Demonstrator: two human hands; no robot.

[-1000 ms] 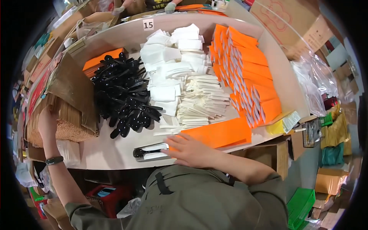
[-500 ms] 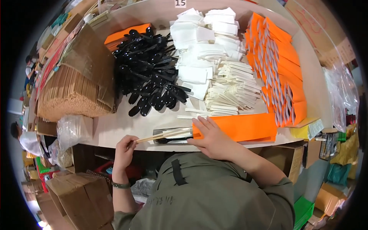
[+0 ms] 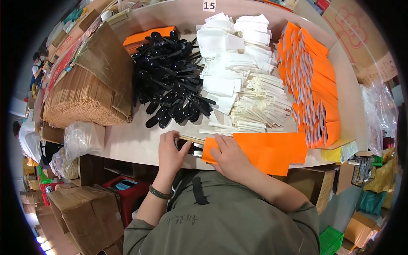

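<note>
Left hand point(image 3: 171, 152) at the tabletop's point(image 3: 123, 144) near edge, wrist raised, thumb and fingers curled around the left ends of chopsticks point(image 3: 192, 139) that run to an orange sleeve point(image 3: 265, 157), right hand point(image 3: 231, 155) laid palm-down on that sleeve, fingers angled up-left.

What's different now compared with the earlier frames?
The left hand left the boxed stack of wooden sticks with some sticks, moving right to the left end of the front orange sleeve; its present grip is hard to tell. That sleeve's right end has swung toward the person. Unchanged: the right hand on the sleeve, the heaped black spoons and white packets.
</note>
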